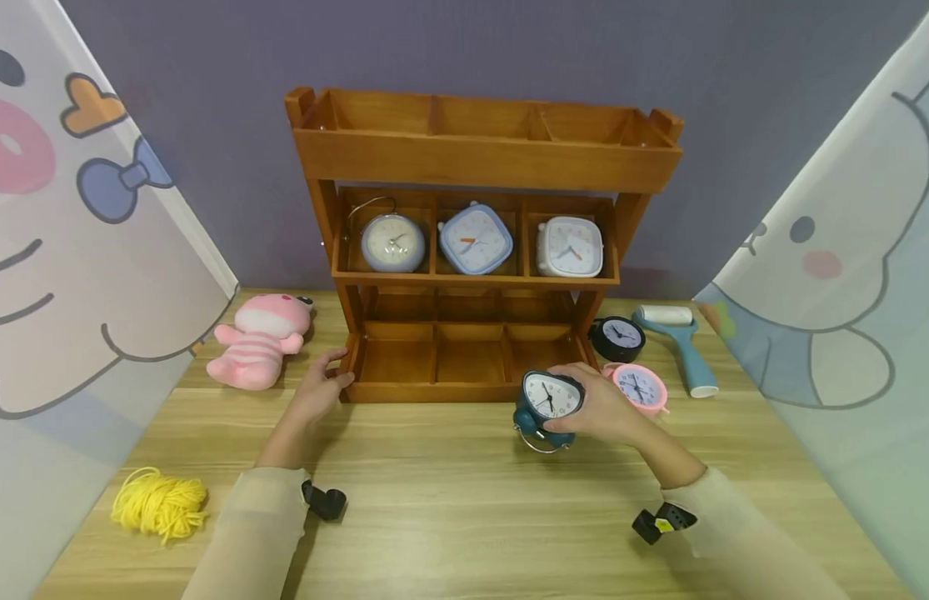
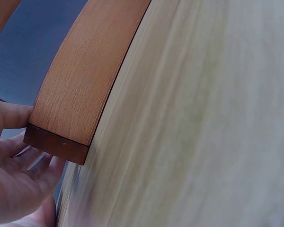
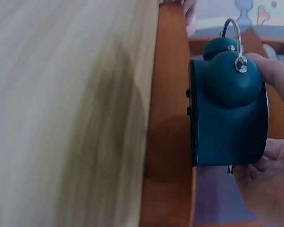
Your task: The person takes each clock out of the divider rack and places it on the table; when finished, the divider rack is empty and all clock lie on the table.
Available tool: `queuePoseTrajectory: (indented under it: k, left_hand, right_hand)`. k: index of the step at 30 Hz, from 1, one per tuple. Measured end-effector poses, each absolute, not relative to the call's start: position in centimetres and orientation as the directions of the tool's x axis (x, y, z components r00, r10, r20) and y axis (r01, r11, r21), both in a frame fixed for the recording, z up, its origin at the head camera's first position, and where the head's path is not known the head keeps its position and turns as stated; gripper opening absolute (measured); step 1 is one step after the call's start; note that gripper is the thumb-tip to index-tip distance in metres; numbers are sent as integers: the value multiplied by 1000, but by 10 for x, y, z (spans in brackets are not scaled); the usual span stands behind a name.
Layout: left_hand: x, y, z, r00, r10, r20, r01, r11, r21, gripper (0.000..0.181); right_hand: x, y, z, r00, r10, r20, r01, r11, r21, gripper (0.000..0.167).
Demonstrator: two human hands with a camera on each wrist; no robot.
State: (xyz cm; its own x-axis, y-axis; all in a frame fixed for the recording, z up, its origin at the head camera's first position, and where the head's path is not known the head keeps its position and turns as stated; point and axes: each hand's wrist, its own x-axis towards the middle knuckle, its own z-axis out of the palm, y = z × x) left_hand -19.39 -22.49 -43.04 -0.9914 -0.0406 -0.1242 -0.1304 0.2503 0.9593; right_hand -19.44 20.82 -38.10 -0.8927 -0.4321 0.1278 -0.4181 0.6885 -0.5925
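Wood-grained table [image 1: 442, 517], dome-belled teal clock [image 1: 550, 398]

Head view: high, facing forward-down, whole shelf [image 1: 486, 162]; wrist views: close, aimed at shared front board [image 2: 83, 80].

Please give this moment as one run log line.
right grip: holds teal twin-bell alarm clock | left grip: touches wooden shelf, front corner | middle tier: three clocks

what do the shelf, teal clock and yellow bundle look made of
Shelf: wood, probably varnished; grain and a soft sheen show.
Teal clock: smooth painted metal or plastic, unclear which; its handle looks like metal, bright and shiny.
Yellow bundle: likely soft yarn or cord, matte, in loose looped strands.
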Motion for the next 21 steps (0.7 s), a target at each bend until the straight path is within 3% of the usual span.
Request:
queuePoseTrajectory:
  k: [21]
  left_hand:
    - [-194,-225,-430,-990,-50,-130,-139,253,957,57]
  right_hand:
    - [-193,276,-423,-882,-451,137,-436,669,-602,81]
